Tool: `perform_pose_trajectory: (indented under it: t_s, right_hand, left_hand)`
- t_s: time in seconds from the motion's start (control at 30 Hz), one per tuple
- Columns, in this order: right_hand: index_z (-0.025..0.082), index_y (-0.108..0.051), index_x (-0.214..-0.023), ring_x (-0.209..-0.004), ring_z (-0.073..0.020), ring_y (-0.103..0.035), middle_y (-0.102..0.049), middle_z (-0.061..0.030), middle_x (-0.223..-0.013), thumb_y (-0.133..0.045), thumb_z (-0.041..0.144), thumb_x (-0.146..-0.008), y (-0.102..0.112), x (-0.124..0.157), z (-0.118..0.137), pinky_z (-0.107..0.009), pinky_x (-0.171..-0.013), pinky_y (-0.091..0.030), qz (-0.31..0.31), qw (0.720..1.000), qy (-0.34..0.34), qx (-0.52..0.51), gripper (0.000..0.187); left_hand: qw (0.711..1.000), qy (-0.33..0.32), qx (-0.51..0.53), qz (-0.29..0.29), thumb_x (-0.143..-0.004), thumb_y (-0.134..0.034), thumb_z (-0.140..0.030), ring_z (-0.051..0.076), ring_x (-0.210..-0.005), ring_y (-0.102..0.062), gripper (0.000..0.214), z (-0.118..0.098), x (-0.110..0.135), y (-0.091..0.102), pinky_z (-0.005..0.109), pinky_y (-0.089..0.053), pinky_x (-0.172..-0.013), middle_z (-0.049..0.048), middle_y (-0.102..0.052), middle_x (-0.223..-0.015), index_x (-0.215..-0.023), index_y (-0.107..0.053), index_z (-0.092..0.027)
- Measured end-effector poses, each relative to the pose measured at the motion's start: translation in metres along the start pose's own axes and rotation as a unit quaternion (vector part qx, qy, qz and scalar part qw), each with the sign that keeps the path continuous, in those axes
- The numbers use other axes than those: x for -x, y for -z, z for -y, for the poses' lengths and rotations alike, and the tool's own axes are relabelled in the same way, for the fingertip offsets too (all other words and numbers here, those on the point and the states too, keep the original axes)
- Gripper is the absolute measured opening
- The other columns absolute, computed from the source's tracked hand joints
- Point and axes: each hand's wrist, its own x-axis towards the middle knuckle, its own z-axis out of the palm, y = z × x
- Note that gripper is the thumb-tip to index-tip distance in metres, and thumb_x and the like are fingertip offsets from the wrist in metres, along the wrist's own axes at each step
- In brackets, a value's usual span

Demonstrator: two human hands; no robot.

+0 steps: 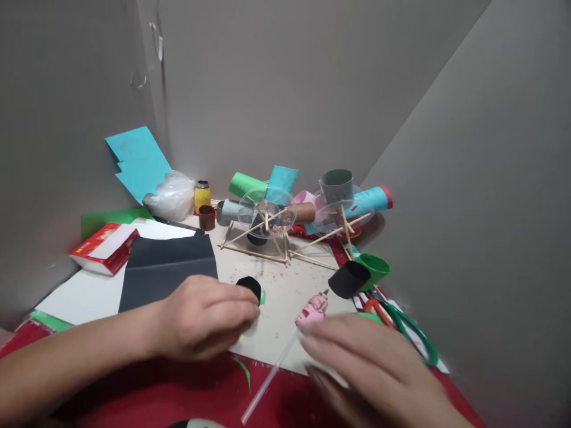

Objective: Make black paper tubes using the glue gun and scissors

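My left hand (206, 315) rests low on the white board (285, 285), fingers curled around a small black paper ring (250, 287). My right hand (370, 368) is at the bottom right, smeared by motion, with its fingers stretched out over the board's near edge, close to a pink glue gun (313, 309) and a clear glue stick (267, 380). Whether it touches the stick I cannot tell. Behind them stands a wheel model (285, 220) made of wooden sticks, clear discs and coloured paper tubes.
A black paper sheet (167, 267) lies left of my hand, with a red and white box (104, 246) beyond it. Black (348, 279) and green (375, 267) paper cups and scissors (392, 318) lie at the right. A yellow bottle (202, 196), plastic bag (172, 199) and blue paper (138, 160) sit by the grey walls.
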Motion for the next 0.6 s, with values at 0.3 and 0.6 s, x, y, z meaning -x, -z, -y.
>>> perform_pose_trajectory:
  t_s: [0.3, 0.6]
  right_hand:
    - [0.019, -0.061, -0.117, -0.097, -0.0187, -0.064, -0.066, -0.0091, -0.113, -0.053, 0.019, -0.093, -0.044, -0.054, -0.053, -0.030, -0.083, -0.052, 0.163, 0.985, -0.027, -0.056, 0.025]
    - [0.019, -0.067, -0.092, -0.083, -0.0156, -0.061, -0.067, -0.0058, -0.089, -0.047, 0.018, -0.097, -0.044, -0.057, -0.061, -0.025, -0.074, -0.047, 0.236, 0.961, -0.022, -0.140, 0.021]
  left_hand:
    - [0.985, -0.011, -0.034, 0.167, -0.094, -0.048, -0.029, 0.018, -0.084, -0.069, 0.022, 0.045, -0.005, -0.013, 0.025, -0.050, -0.069, 0.0105, -0.071, -0.104, -0.110, -0.060, -0.018]
    - [0.978, 0.009, 0.047, 0.202, -0.090, -0.053, -0.018, 0.014, -0.069, -0.066, 0.011, 0.058, -0.015, -0.021, 0.022, -0.043, -0.060, 0.0028, -0.071, -0.080, -0.089, -0.064, -0.020]
